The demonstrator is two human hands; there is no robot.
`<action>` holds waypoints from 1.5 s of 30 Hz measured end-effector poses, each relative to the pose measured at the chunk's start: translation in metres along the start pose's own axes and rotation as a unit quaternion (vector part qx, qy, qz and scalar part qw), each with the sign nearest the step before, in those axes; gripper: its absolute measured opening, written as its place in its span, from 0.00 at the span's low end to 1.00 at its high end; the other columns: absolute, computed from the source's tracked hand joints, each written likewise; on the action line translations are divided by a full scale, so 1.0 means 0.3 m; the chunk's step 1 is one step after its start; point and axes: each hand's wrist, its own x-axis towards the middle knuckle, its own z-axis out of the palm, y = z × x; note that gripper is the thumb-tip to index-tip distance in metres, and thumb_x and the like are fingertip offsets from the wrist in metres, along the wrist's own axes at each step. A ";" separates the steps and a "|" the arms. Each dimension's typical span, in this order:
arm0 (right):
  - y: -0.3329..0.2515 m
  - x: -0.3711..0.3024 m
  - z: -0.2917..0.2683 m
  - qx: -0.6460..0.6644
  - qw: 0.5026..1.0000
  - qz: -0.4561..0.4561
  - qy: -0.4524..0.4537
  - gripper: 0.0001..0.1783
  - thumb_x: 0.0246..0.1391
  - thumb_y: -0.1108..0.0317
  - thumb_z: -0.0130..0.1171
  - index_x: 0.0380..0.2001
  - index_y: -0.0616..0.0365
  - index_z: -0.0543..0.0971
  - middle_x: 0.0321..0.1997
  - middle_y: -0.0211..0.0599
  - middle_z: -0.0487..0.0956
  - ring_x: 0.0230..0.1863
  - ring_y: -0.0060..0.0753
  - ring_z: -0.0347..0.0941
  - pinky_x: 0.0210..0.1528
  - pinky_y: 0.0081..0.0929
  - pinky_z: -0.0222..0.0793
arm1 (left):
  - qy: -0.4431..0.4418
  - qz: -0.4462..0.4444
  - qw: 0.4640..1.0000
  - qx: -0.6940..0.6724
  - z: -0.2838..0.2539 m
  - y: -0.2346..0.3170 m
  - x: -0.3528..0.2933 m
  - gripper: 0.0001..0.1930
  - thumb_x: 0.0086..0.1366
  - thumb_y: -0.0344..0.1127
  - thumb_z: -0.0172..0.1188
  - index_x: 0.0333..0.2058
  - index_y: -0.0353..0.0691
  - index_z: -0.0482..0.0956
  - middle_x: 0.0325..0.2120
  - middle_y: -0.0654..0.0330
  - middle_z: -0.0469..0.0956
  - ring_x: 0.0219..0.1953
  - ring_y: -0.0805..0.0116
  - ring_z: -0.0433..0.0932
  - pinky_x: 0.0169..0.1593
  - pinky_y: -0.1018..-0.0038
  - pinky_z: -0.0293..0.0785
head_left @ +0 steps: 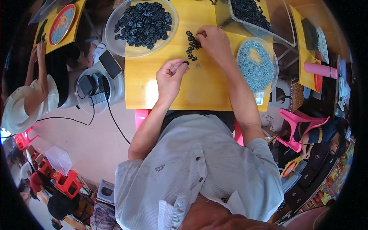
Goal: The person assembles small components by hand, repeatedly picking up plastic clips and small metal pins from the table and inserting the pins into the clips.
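My left hand [171, 78] is closed in a pinch near the middle of the yellow table [145, 76], with a small black plastic piece [186, 62] at its fingertips. My right hand [214, 42] lies farther off and to the right, its thumb and forefinger pressed together at the edge of a small group of black plastic pieces [191, 49]. What those fingers hold, if anything, is too small to make out. Just right of the left fingertips lie a few thin silvery bits, perhaps screws [198, 65].
A round clear tub [111, 28] heaped with black pieces stands at the far left. To the right, a clear round tray [275, 73] holds many small bluish screws; behind it is a clear bin [285, 36] of black parts. A co-worker's hands [39, 50] are at another table.
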 end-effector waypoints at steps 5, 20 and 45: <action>0.023 0.000 -0.007 -0.025 0.999 -0.027 0.003 0.09 0.52 0.66 0.61 0.34 0.57 0.84 0.35 0.43 0.84 0.40 0.47 0.80 0.43 0.41 0.74 | -0.004 -0.003 1.000 -0.003 0.000 0.002 0.003 0.08 0.66 0.20 0.60 0.44 0.31 0.79 0.35 0.60 0.83 0.36 0.76 0.81 0.42 0.80 0.76; 0.043 -0.130 -0.020 0.276 0.959 0.020 -0.057 0.13 0.51 0.80 0.62 0.42 0.62 0.81 0.36 0.33 0.81 0.38 0.24 0.78 0.44 0.21 0.73 | 0.016 -0.026 1.000 0.009 0.011 0.027 0.019 0.07 0.66 0.22 0.60 0.43 0.31 0.80 0.33 0.59 0.83 0.35 0.74 0.82 0.41 0.78 0.78; 0.045 -0.253 0.061 0.534 0.829 0.055 -0.157 0.15 0.55 0.82 0.59 0.46 0.62 0.79 0.39 0.28 0.80 0.40 0.17 0.75 0.43 0.16 0.71 | 0.013 -0.037 0.999 -0.027 0.020 0.020 0.026 0.08 0.66 0.23 0.61 0.43 0.30 0.79 0.33 0.57 0.83 0.33 0.73 0.82 0.38 0.79 0.77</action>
